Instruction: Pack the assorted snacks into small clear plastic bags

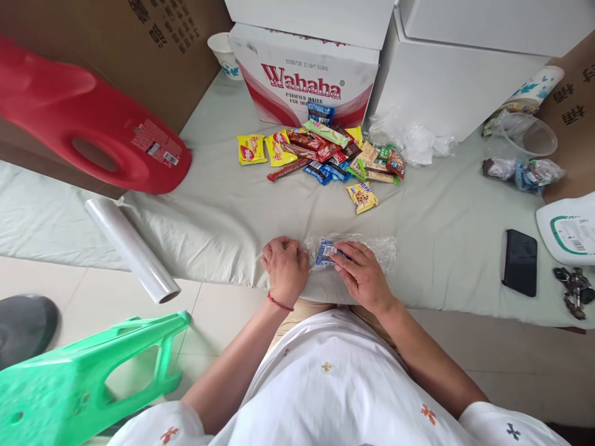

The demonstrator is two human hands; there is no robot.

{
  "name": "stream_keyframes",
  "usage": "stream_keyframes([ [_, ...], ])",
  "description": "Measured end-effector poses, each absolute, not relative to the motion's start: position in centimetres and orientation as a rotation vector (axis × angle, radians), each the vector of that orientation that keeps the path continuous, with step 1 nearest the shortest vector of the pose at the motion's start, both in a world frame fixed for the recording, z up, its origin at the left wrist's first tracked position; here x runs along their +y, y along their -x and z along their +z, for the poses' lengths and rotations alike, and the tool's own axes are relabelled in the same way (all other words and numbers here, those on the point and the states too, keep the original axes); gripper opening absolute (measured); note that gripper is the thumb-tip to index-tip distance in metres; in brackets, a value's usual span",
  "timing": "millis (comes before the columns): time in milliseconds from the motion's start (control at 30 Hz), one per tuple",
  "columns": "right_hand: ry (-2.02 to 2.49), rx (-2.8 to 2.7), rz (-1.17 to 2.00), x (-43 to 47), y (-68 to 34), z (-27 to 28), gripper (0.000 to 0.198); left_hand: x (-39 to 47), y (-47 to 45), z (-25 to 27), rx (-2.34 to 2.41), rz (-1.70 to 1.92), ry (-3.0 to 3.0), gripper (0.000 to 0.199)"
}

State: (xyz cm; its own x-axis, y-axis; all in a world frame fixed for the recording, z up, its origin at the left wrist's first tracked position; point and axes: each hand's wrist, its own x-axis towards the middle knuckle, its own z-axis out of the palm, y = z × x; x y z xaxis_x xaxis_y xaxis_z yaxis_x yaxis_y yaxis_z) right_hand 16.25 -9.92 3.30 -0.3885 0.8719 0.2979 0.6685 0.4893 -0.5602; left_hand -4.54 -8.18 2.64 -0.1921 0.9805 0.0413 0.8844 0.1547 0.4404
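In front of my body, a small blue snack packet (pixel 325 252) lies at a sheet or bag of crinkled clear plastic (pixel 385 253); whether it is inside or on top I cannot tell. My right hand (pixel 365 272) presses its fingers together over the packet's right part. With fingers curled, my left hand (pixel 287 267) closes at the plastic's left end. Farther back is a pile of wrapped snacks (pixel 320 148) in red, yellow, blue and green. A yellow cookie packet (pixel 362 197) lies nearer to me, apart from the pile.
A red jug (pixel 125 142) and a roll of clear film (pixel 132 251) stand to the left, above a green stool (pixel 60 384). Behind are a Wahaba-style printed carton (pixel 304 77) and white boxes (pixel 446 80). At right lie a phone (pixel 519 263), keys (pixel 575 291) and a plastic cup (pixel 530 135).
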Motion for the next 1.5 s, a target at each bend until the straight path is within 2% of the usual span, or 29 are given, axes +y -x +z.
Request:
stream_keyframes([
  [267, 1.276, -2.146, 0.472, -9.6, -16.1, 3.3, 0.029, -6.9, 5.9, 6.3, 1.608, 0.73, -1.236, 0.021],
  [400, 1.274, -2.078, 0.489, -9.7, -16.0, 3.5, 0.026, -6.7, 2.3, 7.5, 1.43, 0.807, -1.18, 0.021],
  [533, 1.299, -1.924, 0.639, -9.6, -16.3, 3.0, 0.026, -6.6, -0.4, 7.0, 1.403, 0.809, -1.216, 0.022],
  [700, 1.331, -1.659, 0.942, -9.2, -16.8, 2.4, 0.062, -7.2, -0.5, 6.1, 1.421, 0.827, -1.517, 0.03],
  [900, 1.197, -1.619, 1.096, -8.7, -18.6, 2.7, 0.041, -8.2, -0.8, 5.2, 1.441, 0.85, -1.776, 0.037],
  [967, 1.292, -1.57, 0.975, -8.4, -19.9, 2.7, 0.036, -8.1, -0.8, 4.9, 1.463, 0.816, -1.76, 0.036],
  [1033, 1.491, -1.582, 0.7, -7.9, -21.5, 2.5, 0.036, -7.7, -0.6, 4.8, 1.469, 0.738, -1.742, 0.034],
  [1133, 1.749, -1.714, 0.399, -6.9, -23.8, 2.0, 0.047, -7.1, -0.2, 4.6, 1.495, 0.654, -1.764, 0.028],
  [1200, 1.842, -1.829, 0.424, -6.3, -24.8, 1.8, 0.047, -6.8, -0.2, 4.4, 1.534, 0.669, -1.812, 0.025],
  [1300, 1.863, -1.884, 0.601, -5.8, -25.2, 2.2, 0.027, -6.7, -0.7, 4.0, 1.569, 0.746, -1.812, 0.024],
  [1367, 1.786, -1.817, 0.705, -5.7, -25.1, 2.8, 0.025, -6.7, -1.2, 3.9, 1.538, 0.786, -1.748, 0.03],
  [1500, 1.768, -1.642, 0.867, -6.0, -24.8, 3.8, 0.036, -6.4, -1.9, 4.3, 1.486, 0.808, -1.616, 0.063],
])
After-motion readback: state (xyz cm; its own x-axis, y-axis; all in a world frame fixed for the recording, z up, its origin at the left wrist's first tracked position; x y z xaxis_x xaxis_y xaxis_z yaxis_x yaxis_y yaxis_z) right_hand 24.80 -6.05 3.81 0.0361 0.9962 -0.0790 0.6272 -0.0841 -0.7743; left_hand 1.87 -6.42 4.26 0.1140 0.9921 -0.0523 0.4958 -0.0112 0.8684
